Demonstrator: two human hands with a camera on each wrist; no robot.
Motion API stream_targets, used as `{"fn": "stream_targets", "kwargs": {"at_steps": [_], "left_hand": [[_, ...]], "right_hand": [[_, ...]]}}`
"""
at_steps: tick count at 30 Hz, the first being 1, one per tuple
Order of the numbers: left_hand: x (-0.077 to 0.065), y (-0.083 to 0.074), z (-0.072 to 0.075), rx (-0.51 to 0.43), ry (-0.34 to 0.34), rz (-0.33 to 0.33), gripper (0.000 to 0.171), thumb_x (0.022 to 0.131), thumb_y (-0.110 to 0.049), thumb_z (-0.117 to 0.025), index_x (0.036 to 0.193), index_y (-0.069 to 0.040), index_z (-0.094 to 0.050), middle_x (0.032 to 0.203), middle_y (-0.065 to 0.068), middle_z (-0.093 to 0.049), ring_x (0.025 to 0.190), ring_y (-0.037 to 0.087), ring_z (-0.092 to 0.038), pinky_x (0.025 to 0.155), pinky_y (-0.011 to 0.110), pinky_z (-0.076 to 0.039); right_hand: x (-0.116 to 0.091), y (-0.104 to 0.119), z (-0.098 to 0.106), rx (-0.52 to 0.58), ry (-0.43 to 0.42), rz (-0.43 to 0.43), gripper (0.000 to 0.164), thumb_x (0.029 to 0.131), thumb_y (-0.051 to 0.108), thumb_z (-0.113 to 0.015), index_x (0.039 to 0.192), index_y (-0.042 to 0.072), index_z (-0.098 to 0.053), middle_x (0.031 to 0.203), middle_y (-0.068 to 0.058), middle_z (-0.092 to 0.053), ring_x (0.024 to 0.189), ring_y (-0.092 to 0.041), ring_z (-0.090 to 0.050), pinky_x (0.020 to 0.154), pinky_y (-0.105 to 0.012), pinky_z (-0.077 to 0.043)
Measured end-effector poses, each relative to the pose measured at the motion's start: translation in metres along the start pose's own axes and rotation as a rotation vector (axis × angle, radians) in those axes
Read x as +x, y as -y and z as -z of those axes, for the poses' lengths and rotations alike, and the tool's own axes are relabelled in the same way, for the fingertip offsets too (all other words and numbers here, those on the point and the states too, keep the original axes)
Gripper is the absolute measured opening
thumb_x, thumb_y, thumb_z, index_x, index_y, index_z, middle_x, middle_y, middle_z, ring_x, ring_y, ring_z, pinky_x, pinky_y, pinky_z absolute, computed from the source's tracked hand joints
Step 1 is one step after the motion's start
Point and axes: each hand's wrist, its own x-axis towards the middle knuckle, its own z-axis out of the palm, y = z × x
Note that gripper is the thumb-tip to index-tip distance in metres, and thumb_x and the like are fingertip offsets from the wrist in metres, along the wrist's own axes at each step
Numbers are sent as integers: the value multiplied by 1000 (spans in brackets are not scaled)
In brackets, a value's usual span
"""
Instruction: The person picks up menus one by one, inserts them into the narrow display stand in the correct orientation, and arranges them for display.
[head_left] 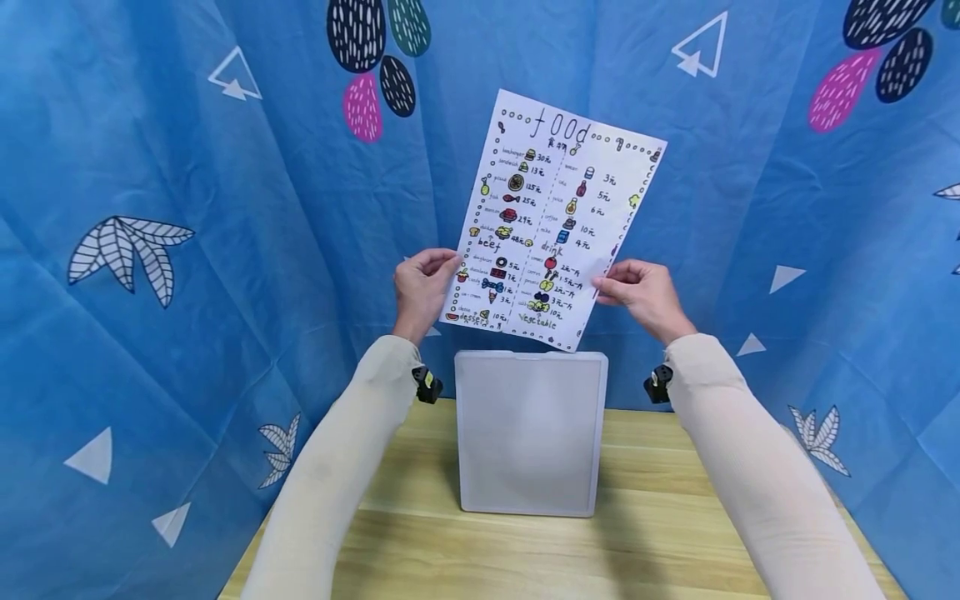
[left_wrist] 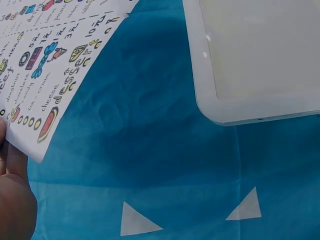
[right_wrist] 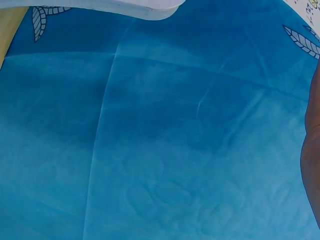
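A hand-drawn paper menu (head_left: 551, 221), headed "food" and covered in small coloured drawings with prices, is held up in the air, tilted to the right at its top. My left hand (head_left: 426, 287) pinches its left edge low down, and my right hand (head_left: 641, 292) pinches the right edge. In the left wrist view the menu's dessert corner (left_wrist: 50, 85) shows beside the left hand (left_wrist: 17, 195). Just below the sheet stands a white-framed, pale grey flat panel (head_left: 531, 433), upright on the table. Only a sliver of the right hand (right_wrist: 312, 145) shows in the right wrist view.
The panel stands on a light wood-grain table (head_left: 405, 533). Blue patterned cloth (head_left: 225, 208) hangs behind and on both sides, with leaf, triangle and drop prints. Small black cameras sit at both wrists.
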Motion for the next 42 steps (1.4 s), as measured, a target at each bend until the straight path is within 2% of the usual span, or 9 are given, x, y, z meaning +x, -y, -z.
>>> {"fn": "stream_targets", "kwargs": {"at_steps": [4, 17, 28, 36, 42], "left_hand": [[0, -1, -1, 5, 3, 1, 19, 93, -18, -74, 103, -2, -76, 97, 13, -75, 79, 24, -73, 67, 30, -61], [-5, 4, -2, 28, 16, 18, 19, 93, -18, -74, 103, -3, -76, 95, 13, -75, 77, 24, -72, 64, 27, -59], [-11, 14, -7, 18, 54, 54, 21, 93, -19, -72, 107, -3, -75, 99, 13, -74, 82, 26, -72, 74, 37, -61], [-8, 10, -7, 15, 32, 27, 20, 93, -19, -74, 105, -3, -76, 96, 13, -75, 79, 25, -72, 68, 32, -60], [-11, 12, -8, 17, 59, 46, 21, 93, -18, -73, 106, -2, -75, 97, 14, -74, 80, 24, -71, 69, 30, -60]], "right_hand": [[0, -1, 0, 1, 0, 3, 31, 93, 16, -72, 112, -8, -64, 98, -7, -68, 79, -9, -72, 76, -25, -59], [-3, -6, 3, -19, 16, -8, 33, 93, 18, -72, 112, -8, -64, 101, -8, -69, 81, -10, -72, 80, -29, -59], [-8, -10, 14, -26, 41, 0, 35, 95, 18, -69, 117, -9, -64, 101, -6, -70, 80, -10, -72, 79, -27, -59], [-9, -8, 17, -48, 61, 1, 36, 95, 21, -70, 117, -7, -65, 107, -9, -70, 84, -12, -73, 80, -26, -58], [-9, -10, 20, -71, 82, 8, 35, 95, 21, -69, 115, -7, -65, 105, -7, -71, 84, -13, -73, 80, -27, -58]]}}
